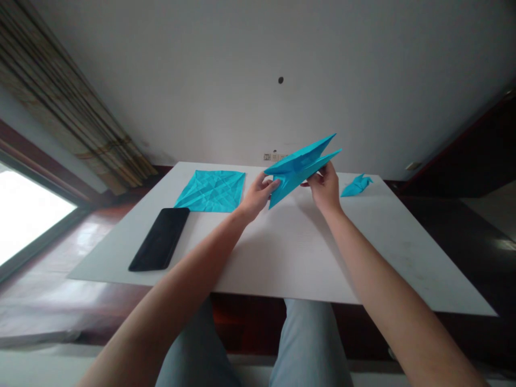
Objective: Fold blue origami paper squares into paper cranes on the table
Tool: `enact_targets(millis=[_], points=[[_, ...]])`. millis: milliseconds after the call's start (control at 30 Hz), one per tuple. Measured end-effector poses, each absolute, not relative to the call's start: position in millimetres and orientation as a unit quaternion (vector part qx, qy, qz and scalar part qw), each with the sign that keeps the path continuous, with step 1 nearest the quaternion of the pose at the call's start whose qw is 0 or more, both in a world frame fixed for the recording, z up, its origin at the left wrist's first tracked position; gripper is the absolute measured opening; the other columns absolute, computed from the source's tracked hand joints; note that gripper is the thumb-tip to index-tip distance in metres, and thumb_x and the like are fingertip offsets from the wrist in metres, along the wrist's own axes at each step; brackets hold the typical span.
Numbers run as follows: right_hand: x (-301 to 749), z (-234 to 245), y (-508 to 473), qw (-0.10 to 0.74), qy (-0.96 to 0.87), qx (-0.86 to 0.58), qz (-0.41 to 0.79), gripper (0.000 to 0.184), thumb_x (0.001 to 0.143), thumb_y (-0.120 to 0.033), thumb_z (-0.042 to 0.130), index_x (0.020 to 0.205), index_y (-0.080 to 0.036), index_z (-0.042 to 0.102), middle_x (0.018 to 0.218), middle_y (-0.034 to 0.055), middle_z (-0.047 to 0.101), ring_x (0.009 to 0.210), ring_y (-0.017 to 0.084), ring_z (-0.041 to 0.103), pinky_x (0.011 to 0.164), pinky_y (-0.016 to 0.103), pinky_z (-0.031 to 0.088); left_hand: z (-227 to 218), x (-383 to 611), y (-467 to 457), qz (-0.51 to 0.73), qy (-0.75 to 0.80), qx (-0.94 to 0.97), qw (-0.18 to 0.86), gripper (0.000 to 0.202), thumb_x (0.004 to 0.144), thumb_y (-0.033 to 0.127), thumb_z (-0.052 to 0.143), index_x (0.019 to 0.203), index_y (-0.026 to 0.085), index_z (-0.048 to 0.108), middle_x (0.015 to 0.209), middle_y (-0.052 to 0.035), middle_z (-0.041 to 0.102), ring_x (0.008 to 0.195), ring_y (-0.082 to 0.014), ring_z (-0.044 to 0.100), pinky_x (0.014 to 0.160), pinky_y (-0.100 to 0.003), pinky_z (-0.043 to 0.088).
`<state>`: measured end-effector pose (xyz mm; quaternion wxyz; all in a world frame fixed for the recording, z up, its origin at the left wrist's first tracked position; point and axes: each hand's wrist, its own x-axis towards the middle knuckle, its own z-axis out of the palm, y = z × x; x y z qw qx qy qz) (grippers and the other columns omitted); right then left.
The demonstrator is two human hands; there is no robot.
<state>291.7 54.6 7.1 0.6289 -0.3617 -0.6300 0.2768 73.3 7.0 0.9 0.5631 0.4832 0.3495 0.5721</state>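
Knees (pixel 310 344) in grey trousers are seen under the near edge of the table (pixel 290 252), and above its far half the folded blue paper (pixel 300 166) is pinched at its low tip by the left hand (pixel 256 196) and from beneath by the right hand (pixel 326 188), apparently in mid-fold, so well-aligned edges would be needed for the next crease.

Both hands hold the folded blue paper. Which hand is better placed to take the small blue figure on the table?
Probably the right hand: the small figure lies just beside it, while the left hand is across the paper, farther away.
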Motion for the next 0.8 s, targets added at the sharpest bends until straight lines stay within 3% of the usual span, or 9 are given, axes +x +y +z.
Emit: enact_targets(millis=[200,300,400,600,700,800], points=[[281.4,15.8,36.7,0.597,-0.640,-0.341,0.343,0.066,0.077,-0.072,0.092,0.116,-0.032,0.056,0.121,0.0041,0.077,0.109,0.026,0.078,0.097,0.045,0.069,-1.0,73.3,8.3,0.579,0.367,0.476,0.551,0.035,0.099,0.040,0.086,0.127,0.023,0.072,0.106,-0.0039,0.081,0.090,-0.0176,0.076,0.082,-0.028,0.059],[275.9,18.3,27.5,0.580,-0.641,-0.363,0.349,0.077,0.074,-0.084,0.091,0.119,-0.032,0.055,0.121,0.0060,0.077,0.114,0.029,0.078,0.098,0.046,0.068,-0.1,76.2,5.7,0.578,0.374,0.489,0.536,0.041,0.095,0.038,0.090,0.129,0.022,0.072,0.109,-0.0056,0.081,0.090,-0.0182,0.076,0.077,-0.027,0.058],[272.6,15.9,25.0,0.583,-0.638,-0.393,0.313,0.078,0.075,-0.085,0.090,0.119,-0.032,0.054,0.113,0.0052,0.076,0.109,0.029,0.077,0.091,0.045,0.067,1.8,79.3,0.9,0.561,0.387,0.519,0.516,0.053,0.088,0.040,0.097,0.131,0.021,0.072,0.118,-0.0085,0.080,0.099,-0.0218,0.078,0.082,-0.030,0.062],[270.6,10.8,24.3,0.604,-0.642,-0.404,0.243,0.066,0.080,-0.066,0.092,0.122,-0.031,0.053,0.110,0.0044,0.074,0.094,0.026,0.073,0.081,0.042,0.061,0.1,81.6,-6.9,0.559,0.416,0.572,0.433,0.050,0.089,0.052,0.096,0.124,0.021,0.080,0.138,-0.0136,0.071,0.127,-0.0320,0.073,0.108,-0.042,0.062],[270.7,10.9,23.3,0.613,-0.644,-0.401,0.220,0.055,0.085,-0.051,0.086,0.125,-0.030,0.054,0.119,0.0056,0.072,0.088,0.022,0.070,0.077,0.040,0.059,-1.8,83.3,-5.3,0.580,0.425,0.545,0.431,0.043,0.095,0.055,0.088,0.124,0.025,0.081,0.146,-0.0124,0.067,0.135,-0.0333,0.070,0.106,-0.043,0.062],[271.4,11.0,25.2,0.610,-0.645,-0.398,0.230,0.050,0.088,-0.044,0.080,0.129,-0.030,0.053,0.118,0.0056,0.072,0.083,0.021,0.068,0.076,0.040,0.061,-1.7,82.2,1.2,0.621,0.434,0.482,0.440,0.035,0.101,0.055,0.080,0.118,0.025,0.078,0.139,-0.0108,0.074,0.129,-0.0312,0.073,0.101,-0.041,0.064]])
